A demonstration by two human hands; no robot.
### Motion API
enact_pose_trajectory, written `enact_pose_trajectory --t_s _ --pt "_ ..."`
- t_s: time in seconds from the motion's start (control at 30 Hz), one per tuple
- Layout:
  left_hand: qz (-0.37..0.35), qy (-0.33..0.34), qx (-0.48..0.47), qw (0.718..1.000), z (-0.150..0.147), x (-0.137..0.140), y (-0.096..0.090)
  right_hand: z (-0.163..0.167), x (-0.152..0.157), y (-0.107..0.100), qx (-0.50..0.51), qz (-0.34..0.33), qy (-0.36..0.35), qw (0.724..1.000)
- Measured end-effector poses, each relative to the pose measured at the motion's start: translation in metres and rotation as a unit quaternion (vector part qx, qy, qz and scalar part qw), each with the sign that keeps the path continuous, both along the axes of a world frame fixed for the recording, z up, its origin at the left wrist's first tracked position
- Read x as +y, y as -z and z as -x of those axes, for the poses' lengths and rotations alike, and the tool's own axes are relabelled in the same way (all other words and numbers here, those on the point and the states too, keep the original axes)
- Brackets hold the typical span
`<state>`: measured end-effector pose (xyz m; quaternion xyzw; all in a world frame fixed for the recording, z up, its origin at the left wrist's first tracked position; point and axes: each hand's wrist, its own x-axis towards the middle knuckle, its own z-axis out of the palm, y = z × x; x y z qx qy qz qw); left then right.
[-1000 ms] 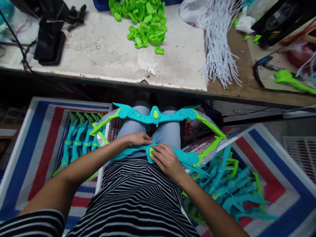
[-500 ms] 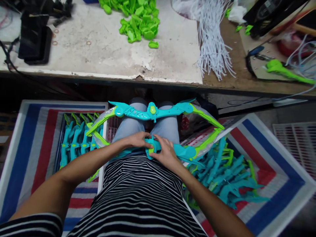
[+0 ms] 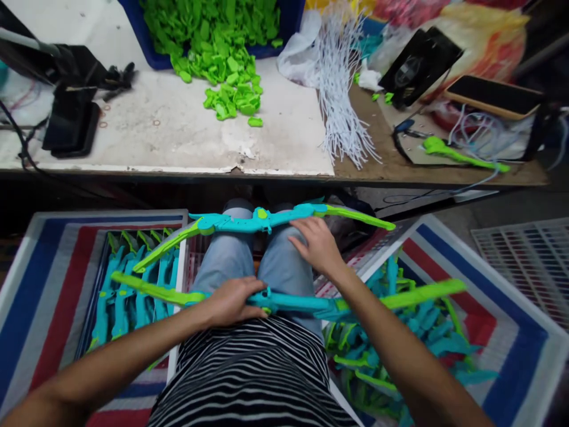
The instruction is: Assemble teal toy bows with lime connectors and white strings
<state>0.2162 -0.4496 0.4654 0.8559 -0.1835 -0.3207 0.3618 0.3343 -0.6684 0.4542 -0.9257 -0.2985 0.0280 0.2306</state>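
Observation:
Two turquoise and lime-green toy bows lie across my lap. My left hand is closed around the middle of the near toy bow, close to the striped shirt. This bow's green limbs reach out over the crates on both sides. Farther out, a second toy bow rests over my knees, with a green piece at its centre. My right hand is at the right part of the far bow, thumb and fingers apart, fingertips at its lower edge. Whether they press on it I cannot tell.
Left, a lined crate holds several toy bows in a row. Right, another crate holds a jumbled heap of them. On the worktable are a blue bin with green pieces, white cords and a phone.
My right hand has left the near bow and moved forward to the far one. My left hand stays on the near bow, which has tilted. The view has shifted up, showing more table.

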Motion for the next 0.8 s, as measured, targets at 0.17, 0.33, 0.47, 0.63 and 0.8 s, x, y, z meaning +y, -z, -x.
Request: enact_pose_trajectory --t_s 0.17,0.33,0.47,0.63,0.8 --pt "-0.152 -0.029 -0.235 0.960 0.030 0.001 0.008 -0.054 0.028 0.011 -0.013 0.188 -0.088 0.978" --pt "-0.164 -0.046 -0.332 0.928 0.035 -0.002 0.048 -0.035 0.044 0.022 -0.036 0.208 -0.130 0.969" --pt "-0.139 0.035 -0.309 0.940 0.030 -0.002 0.056 -0.013 0.043 0.032 -0.062 0.191 -0.118 0.973" --pt "-0.090 0.151 -0.267 0.948 0.018 0.006 0.049 -0.005 0.039 0.032 -0.076 0.128 -0.121 0.981" --pt "-0.042 0.196 -0.223 0.954 0.014 0.007 0.030 -0.035 0.013 -0.010 -0.091 0.010 -0.049 0.995"
